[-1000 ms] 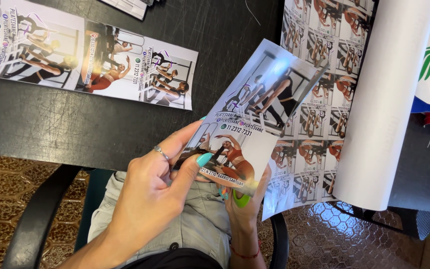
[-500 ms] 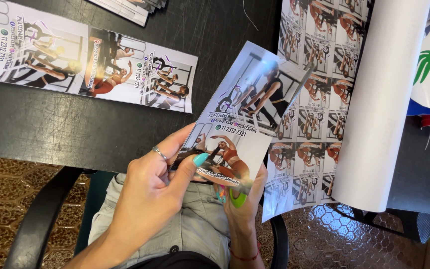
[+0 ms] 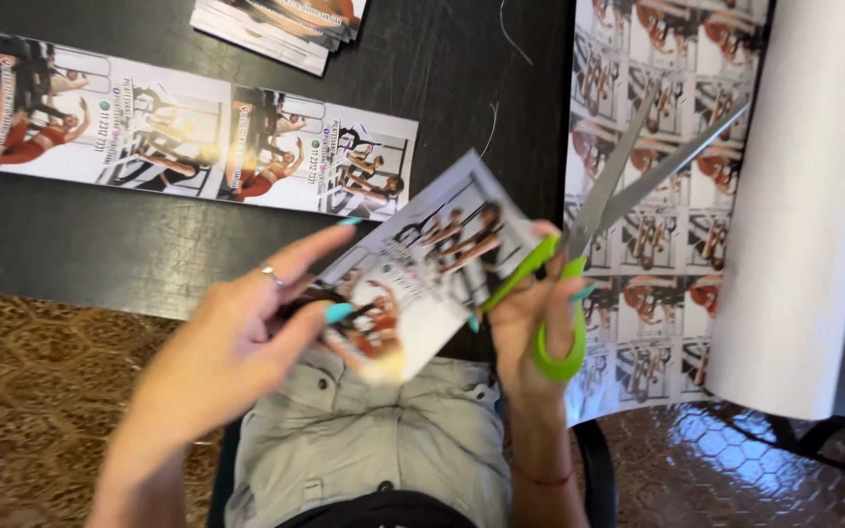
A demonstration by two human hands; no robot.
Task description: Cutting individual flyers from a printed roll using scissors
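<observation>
My left hand pinches a strip of printed photo cards by its lower left end, thumb on top, holding it above my lap at the table's edge. My right hand grips green-handled scissors with fingers through the loops. The grey blades are spread apart and point up and right, over the printed sheet. The scissors sit just right of the held strip, with their handles touching its right edge.
A long strip of the same cards lies on the dark table. A small stack of cut cards rests at the top edge. A large printed sheet unrolls from a white paper roll at right.
The scissors have come out from behind the strip and their blades have opened wide. The held strip has swung lower and more level, and the view has shifted downward.
</observation>
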